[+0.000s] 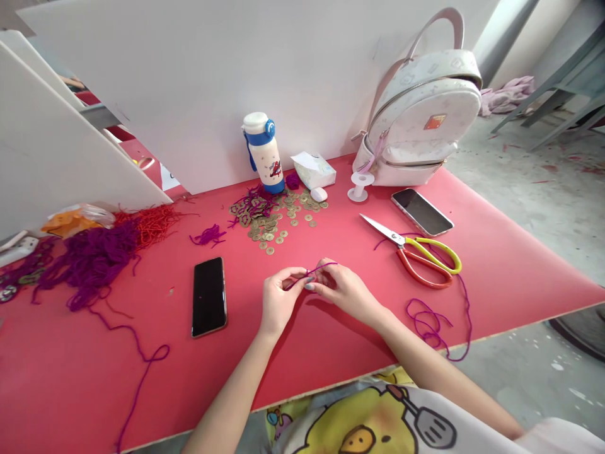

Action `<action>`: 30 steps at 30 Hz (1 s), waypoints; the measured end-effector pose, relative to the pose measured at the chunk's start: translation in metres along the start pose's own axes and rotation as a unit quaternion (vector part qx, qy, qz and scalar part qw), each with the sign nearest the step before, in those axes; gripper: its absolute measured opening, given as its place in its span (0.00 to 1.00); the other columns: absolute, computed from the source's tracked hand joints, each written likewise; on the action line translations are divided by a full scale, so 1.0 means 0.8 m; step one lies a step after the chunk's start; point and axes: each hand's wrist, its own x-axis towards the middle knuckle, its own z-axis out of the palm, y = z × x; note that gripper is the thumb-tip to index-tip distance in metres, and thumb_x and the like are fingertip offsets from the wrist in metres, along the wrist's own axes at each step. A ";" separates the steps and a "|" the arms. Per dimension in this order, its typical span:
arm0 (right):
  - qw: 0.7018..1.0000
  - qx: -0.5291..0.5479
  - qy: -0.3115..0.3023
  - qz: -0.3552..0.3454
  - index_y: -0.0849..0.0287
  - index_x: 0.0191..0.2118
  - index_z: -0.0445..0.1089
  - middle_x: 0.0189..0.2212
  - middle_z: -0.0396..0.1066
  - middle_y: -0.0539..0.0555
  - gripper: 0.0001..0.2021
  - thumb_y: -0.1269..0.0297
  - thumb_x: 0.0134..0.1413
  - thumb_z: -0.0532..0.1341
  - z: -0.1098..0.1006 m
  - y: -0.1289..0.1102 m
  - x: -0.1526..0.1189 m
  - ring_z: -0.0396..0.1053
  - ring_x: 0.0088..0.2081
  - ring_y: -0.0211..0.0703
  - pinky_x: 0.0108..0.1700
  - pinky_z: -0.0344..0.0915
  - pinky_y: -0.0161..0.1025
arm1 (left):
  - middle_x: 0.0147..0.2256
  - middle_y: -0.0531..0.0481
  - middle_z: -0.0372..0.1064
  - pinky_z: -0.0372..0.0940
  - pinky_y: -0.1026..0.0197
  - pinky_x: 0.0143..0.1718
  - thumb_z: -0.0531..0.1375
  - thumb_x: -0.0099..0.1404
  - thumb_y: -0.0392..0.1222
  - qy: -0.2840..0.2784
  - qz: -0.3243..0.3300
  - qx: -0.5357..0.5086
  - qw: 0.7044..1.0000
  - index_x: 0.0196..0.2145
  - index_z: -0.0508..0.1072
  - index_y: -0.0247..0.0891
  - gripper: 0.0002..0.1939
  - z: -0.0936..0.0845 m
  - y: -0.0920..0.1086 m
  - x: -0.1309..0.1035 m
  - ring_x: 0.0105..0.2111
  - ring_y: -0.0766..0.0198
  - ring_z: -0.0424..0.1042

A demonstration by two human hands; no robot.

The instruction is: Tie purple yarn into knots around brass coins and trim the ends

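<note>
Both hands meet over the red table (174, 378), near its front edge. My left hand (282, 296) pinches a short purple string (331, 264) between thumb and fingertips. Close against it, my right hand (341, 289) is closed on the same string, whose loose end sticks out over its fingers. Whether anything else is between the fingertips cannot be made out. Beyond the hands lies a pile of brass-coloured coins with holes (268, 227), partly mixed with purple threads (255, 203). Scissors with red and yellow handles (425, 272) lie partly open to the right.
A black phone (208, 297) lies left, another phone (422, 212) right. Behind stand a bottle (265, 151), a tissue pack (316, 170), a white spool (360, 187) and a white backpack (420, 120). Purple yarn (97, 255) is heaped left; loose purple cord (432, 321) curls at right.
</note>
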 end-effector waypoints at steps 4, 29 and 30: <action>0.999 0.045 0.006 0.009 0.56 0.29 0.62 0.26 0.66 0.49 0.16 0.54 0.68 0.51 -0.001 -0.001 -0.001 0.63 0.29 0.41 0.33 0.57 0.37 | 0.30 0.48 0.79 0.73 0.62 0.34 0.67 0.57 0.41 -0.035 0.011 0.028 0.999 0.33 0.78 0.37 0.06 0.002 0.000 -0.003 0.28 0.61 0.78; 0.941 0.320 0.099 0.044 0.58 0.27 0.71 0.26 0.70 0.53 0.26 0.38 0.59 0.57 -0.013 0.002 0.004 0.65 0.28 0.40 0.34 0.64 0.38 | 0.30 0.51 0.71 0.59 0.67 0.22 0.67 0.61 0.48 -0.033 0.070 0.006 0.997 0.29 0.80 0.37 0.11 -0.004 0.005 -0.005 0.21 0.71 0.63; 0.949 0.306 0.066 0.032 0.58 0.29 0.73 0.28 0.72 0.53 0.24 0.40 0.59 0.58 -0.012 0.001 0.003 0.67 0.30 0.41 0.35 0.65 0.38 | 0.30 0.51 0.71 0.58 0.67 0.22 0.67 0.61 0.48 -0.023 0.070 0.003 0.997 0.30 0.80 0.37 0.11 -0.005 0.006 -0.005 0.21 0.71 0.62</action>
